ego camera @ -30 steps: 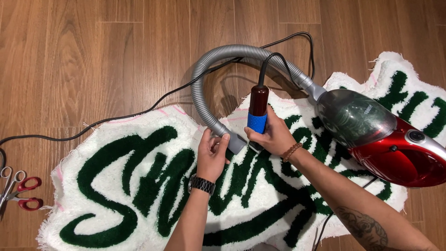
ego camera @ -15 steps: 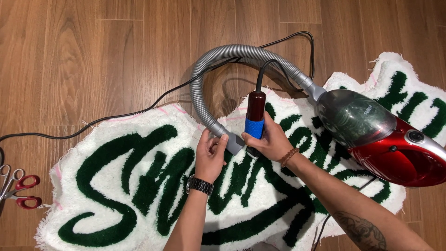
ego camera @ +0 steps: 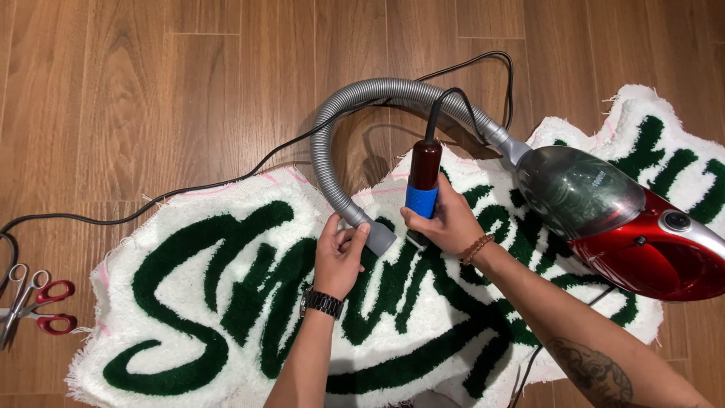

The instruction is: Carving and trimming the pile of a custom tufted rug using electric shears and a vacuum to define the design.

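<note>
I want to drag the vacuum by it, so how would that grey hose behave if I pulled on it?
The grey hose is ribbed and already curves in a loop, so it would probably flex and straighten before tugging the red vacuum. It looks light. The left hand grips its smooth end, which seems stiffer.

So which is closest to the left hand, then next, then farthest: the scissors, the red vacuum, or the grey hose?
From the left hand:
1. Grey hose: its nozzle end is in that hand.
2. Red vacuum: off to the right, on the rug.
3. Scissors: far left, on the wooden floor.
</note>
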